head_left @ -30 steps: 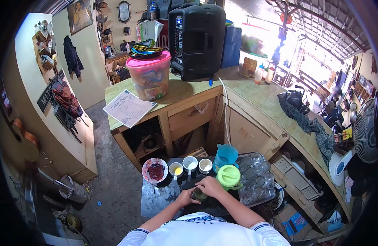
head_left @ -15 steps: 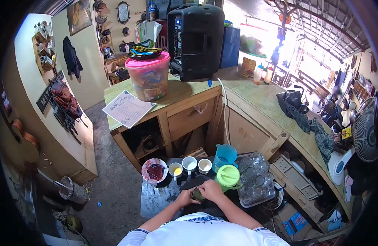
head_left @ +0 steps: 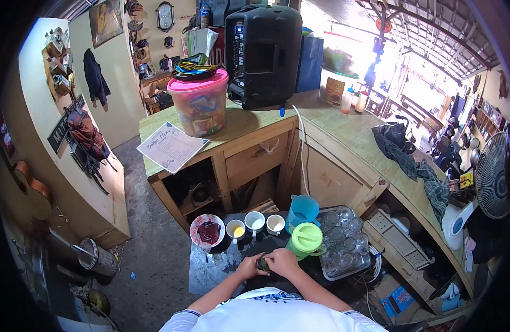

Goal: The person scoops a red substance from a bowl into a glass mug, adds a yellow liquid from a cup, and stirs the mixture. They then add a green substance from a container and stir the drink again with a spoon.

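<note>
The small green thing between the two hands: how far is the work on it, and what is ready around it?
Ready: three cups stand in a row beside a plate, and glasses fill a tray. In hand: the left hand and right hand both close around the small green thing on the dark worktop; the hands hide most of it. The green jug stands with its lid on, beside the right hand.

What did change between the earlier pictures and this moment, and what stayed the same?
The right hand slid down and left over the small glass, closing against the left hand; the glass, plainly seen before, is now nearly hidden between them. Both hands stay on it. The green jug, the three cups and the tray of glasses did not move.
</note>
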A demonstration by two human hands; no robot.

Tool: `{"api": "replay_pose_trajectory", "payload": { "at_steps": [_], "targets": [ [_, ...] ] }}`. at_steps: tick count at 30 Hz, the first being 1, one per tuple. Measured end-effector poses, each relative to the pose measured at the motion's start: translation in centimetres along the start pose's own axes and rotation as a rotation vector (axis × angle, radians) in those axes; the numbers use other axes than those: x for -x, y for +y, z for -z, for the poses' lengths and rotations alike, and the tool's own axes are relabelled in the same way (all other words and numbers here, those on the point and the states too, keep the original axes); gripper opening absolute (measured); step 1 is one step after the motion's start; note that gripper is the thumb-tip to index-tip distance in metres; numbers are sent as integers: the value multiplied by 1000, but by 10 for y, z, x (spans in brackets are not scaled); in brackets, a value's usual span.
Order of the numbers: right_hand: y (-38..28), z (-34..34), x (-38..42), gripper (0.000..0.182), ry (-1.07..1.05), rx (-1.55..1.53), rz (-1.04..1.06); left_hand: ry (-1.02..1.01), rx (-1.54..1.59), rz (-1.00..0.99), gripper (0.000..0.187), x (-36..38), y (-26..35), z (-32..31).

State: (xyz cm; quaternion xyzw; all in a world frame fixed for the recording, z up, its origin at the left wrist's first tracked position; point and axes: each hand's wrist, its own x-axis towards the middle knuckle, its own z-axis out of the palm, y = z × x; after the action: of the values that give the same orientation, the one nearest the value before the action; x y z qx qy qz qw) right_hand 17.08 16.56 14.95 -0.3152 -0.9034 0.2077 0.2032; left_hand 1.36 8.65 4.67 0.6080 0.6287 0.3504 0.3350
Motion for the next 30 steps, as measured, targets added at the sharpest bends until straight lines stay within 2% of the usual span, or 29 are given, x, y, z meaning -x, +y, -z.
{"api": "replay_pose_trajectory", "payload": {
  "at_steps": [2, 5, 7, 11, 14, 16, 20, 23, 25, 27, 28, 30],
  "targets": [
    [-2, 1, 0, 14, -19, -18, -5, -37, 1, 16, 92, 0, 3, 3],
    [-5, 2, 0, 14, 79, -2, 5, -47, -17, 32, 93, -1, -3, -1],
    [-2, -4, 3, 14, -86, 30, -33, -22, -37, 31, 92, 0, 2, 2],
    [-10, -2, 9, 15, -36, 21, 13, -32, -1, 53, 90, 0, -2, -1],
    [-13, -2, 16, 16, -115, -27, 26, -19, 38, 51, 88, 1, -5, -1],
    [-17, 5, 18, 20, -321, -42, 15, -32, 55, 66, 87, 0, -5, -2],
    [-13, 17, 15, 25, -375, -55, 68, -39, 13, 67, 88, -1, -10, -3],
    [-8, 34, 4, 27, -321, -196, 158, -32, 22, 12, 89, 0, -8, -2],
    [-11, 63, -13, 27, -137, -349, -26, -27, 44, -13, 89, 1, 0, 2],
    [6, 74, -32, 28, 128, -196, -41, -68, 38, 92, 89, 1, 11, 6],
    [12, 88, -40, 38, 217, 24, -3, -70, 39, 93, 89, 1, 10, 5],
    [4, 107, -41, 63, 145, 216, -189, -71, 35, 77, 90, 1, 9, 5]
  ]
}}
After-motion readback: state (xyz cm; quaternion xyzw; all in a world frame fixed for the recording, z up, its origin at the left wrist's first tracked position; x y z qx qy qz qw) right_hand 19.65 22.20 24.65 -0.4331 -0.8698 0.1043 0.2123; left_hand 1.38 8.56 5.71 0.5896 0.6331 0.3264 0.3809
